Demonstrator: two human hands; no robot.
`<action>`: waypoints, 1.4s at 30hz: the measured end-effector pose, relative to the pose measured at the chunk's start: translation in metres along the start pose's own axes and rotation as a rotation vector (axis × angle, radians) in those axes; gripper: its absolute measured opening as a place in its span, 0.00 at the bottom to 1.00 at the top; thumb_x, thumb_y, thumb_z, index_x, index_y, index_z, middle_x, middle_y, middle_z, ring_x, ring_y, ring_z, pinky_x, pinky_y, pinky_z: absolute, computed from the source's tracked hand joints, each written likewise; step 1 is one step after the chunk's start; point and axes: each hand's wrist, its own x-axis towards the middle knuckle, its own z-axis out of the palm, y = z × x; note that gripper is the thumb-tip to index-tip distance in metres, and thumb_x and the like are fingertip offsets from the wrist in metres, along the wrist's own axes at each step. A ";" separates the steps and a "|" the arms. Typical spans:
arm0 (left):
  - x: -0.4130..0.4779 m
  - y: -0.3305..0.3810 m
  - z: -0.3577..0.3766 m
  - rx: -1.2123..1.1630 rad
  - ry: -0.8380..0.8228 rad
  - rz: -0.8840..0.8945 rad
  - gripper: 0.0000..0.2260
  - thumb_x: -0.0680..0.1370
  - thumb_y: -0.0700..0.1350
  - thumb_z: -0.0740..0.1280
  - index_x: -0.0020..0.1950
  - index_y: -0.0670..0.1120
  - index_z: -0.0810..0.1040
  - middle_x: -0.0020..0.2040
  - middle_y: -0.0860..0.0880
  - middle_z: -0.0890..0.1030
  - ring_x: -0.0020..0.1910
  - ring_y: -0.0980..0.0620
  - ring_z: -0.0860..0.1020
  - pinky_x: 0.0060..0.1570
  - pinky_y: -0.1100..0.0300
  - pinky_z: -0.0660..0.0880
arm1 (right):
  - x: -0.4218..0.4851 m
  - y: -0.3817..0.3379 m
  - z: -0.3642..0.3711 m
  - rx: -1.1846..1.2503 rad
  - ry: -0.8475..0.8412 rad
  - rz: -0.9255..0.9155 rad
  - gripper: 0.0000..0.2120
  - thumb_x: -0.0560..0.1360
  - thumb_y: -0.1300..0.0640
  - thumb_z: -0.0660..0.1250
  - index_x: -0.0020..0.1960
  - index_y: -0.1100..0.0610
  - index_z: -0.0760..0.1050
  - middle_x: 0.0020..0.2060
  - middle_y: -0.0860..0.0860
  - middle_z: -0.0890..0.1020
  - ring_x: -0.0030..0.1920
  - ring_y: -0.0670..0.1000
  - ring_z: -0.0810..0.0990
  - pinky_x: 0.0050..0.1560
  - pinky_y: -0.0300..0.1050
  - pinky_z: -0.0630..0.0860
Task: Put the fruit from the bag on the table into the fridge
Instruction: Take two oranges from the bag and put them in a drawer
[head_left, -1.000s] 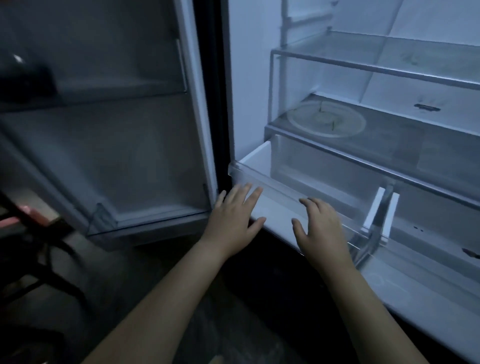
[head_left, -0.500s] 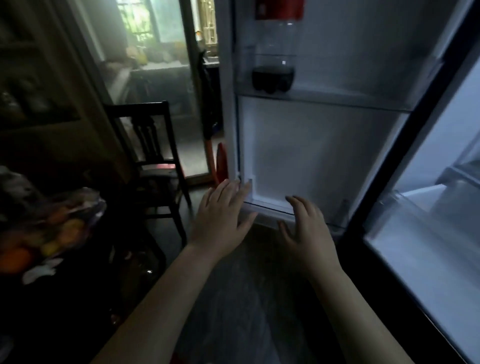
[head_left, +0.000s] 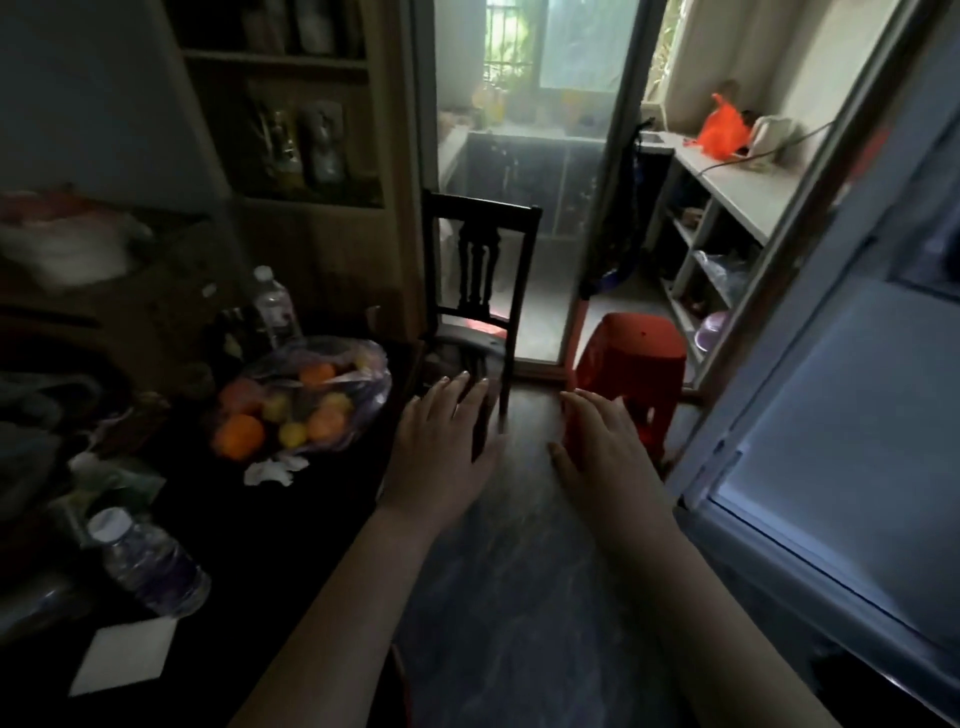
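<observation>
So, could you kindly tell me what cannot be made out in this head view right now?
Head view:
- Clear plastic bag of orange and yellow fruit: dim light and bag folds hide the count and kinds.
- White open fridge door: cut off by the right edge; the fridge's shelves are out of frame.
- Dark items on the brown wooden shelf: blurred, too dark to identify.

No words or numbers can be read. The near water bottle (head_left: 150, 566) and the far water bottle (head_left: 275, 306) on the table (head_left: 249, 530) wear labels, but both are too blurry and dark.
</observation>
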 end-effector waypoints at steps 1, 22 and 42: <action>0.004 -0.012 0.001 -0.005 -0.008 -0.029 0.28 0.78 0.60 0.54 0.75 0.49 0.61 0.75 0.47 0.61 0.75 0.47 0.56 0.72 0.49 0.52 | 0.011 -0.005 0.008 0.007 -0.015 -0.021 0.27 0.77 0.52 0.64 0.73 0.55 0.62 0.72 0.50 0.65 0.73 0.50 0.58 0.67 0.36 0.51; 0.033 -0.217 0.026 0.077 -0.044 -0.418 0.32 0.77 0.62 0.54 0.77 0.50 0.54 0.76 0.49 0.60 0.74 0.50 0.57 0.70 0.50 0.59 | 0.152 -0.074 0.172 0.149 -0.282 -0.276 0.23 0.76 0.54 0.65 0.69 0.56 0.68 0.65 0.52 0.73 0.65 0.52 0.70 0.59 0.36 0.62; 0.149 -0.340 0.094 0.035 -0.088 -0.860 0.23 0.81 0.55 0.55 0.75 0.50 0.59 0.75 0.51 0.61 0.73 0.51 0.59 0.69 0.55 0.60 | 0.340 -0.098 0.353 0.233 -0.706 -0.512 0.23 0.77 0.54 0.63 0.71 0.54 0.65 0.68 0.51 0.70 0.67 0.52 0.68 0.62 0.45 0.68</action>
